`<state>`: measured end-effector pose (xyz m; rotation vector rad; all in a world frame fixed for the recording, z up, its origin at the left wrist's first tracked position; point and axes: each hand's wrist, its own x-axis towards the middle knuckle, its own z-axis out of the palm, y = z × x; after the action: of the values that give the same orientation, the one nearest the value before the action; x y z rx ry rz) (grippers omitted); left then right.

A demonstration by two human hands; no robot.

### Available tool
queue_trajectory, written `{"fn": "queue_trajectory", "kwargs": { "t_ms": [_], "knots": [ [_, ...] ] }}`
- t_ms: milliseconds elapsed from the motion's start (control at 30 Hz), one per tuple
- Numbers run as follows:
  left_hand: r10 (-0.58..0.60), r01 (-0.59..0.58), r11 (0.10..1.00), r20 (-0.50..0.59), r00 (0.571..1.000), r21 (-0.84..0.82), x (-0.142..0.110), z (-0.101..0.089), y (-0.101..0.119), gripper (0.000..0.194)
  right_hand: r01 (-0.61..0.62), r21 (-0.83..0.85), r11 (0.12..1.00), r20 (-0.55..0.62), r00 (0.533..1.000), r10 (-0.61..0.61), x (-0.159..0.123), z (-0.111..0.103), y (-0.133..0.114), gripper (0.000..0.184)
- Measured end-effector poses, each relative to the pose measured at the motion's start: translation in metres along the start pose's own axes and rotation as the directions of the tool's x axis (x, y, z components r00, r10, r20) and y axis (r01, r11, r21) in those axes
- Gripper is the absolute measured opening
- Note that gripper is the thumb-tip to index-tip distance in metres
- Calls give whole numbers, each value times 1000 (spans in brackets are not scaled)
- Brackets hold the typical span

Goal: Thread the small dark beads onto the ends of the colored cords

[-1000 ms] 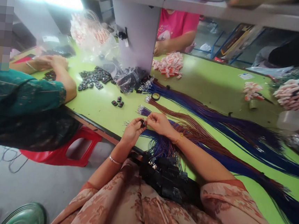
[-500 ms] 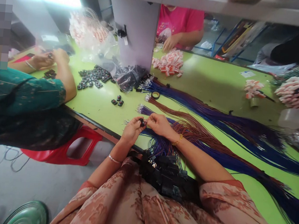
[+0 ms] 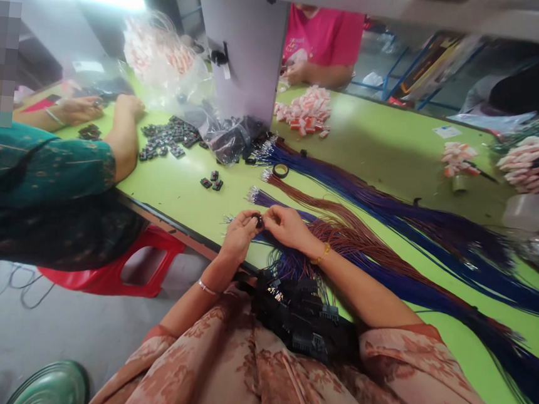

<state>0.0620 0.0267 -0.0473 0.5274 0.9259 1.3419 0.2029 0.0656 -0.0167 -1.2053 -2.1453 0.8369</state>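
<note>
Between the fingertips of my left hand (image 3: 239, 234) is a small black connector housing (image 3: 258, 221), partly covered by the thumb. My right hand (image 3: 287, 227) pinches close against it; a thin wire end seems to be in that pinch, but it is too small to make out. Under and beside my hands lie bundles of blue wires (image 3: 367, 267) and brown wires (image 3: 317, 198) with metal terminals at their left ends. Several black connectors on wires (image 3: 309, 337) rest in my lap. Three loose black housings (image 3: 211, 182) lie on the green table, left of a tape roll (image 3: 280, 171).
A heap of black housings (image 3: 169, 138) and a plastic bag (image 3: 230, 139) lie further back. Pink-white connectors (image 3: 306, 109) are piled beyond the grey post (image 3: 244, 55). A co-worker's arm (image 3: 124, 133) reaches over the table at left; another person in pink (image 3: 325, 46) sits opposite. A red stool (image 3: 159, 274) stands left.
My left hand has turned slightly, its thumb now over the black housing. My right hand stays close to it. The co-worker at left has reached toward the heap of housings.
</note>
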Motion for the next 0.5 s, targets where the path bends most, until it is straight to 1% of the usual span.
{"fn": "queue_trajectory", "kwargs": {
  "t_ms": [67,133,200,267,333,367,400,433,467,500],
  "knots": [
    [-5,5,1000,-4,1000,4,2,-1,-1,27,17,-35,999,16,1000,-17,-2,0,-1,15],
    [-4,4,1000,-5,1000,26,4,-2,-1,27,6,-69,998,0,1000,-6,-3,2,-1,15],
    [-6,7,998,-10,1000,62,3,0,2,24,-1,-67,998,-10,1000,1,-3,2,0,15],
    [23,-20,992,-22,1000,126,-5,4,7,20,-7,8,1000,36,999,6,-1,-4,2,16],
    [128,-122,964,-7,992,235,-19,15,12,17,-51,131,990,110,993,37,3,-16,5,20],
    [199,-200,933,34,979,298,-29,22,13,17,-90,183,979,143,988,64,5,-23,5,23],
    [264,-282,893,99,959,351,-40,30,13,18,-129,208,970,159,983,96,8,-28,5,25],
    [289,-345,855,197,937,388,-51,40,9,20,-150,205,967,171,979,115,12,-32,4,26],
    [276,-389,826,311,910,407,-61,50,4,22,-150,194,970,188,976,113,14,-33,3,25],
    [226,-413,811,430,874,414,-71,60,-4,25,-135,167,977,203,974,100,17,-32,0,23]
  ]
}}
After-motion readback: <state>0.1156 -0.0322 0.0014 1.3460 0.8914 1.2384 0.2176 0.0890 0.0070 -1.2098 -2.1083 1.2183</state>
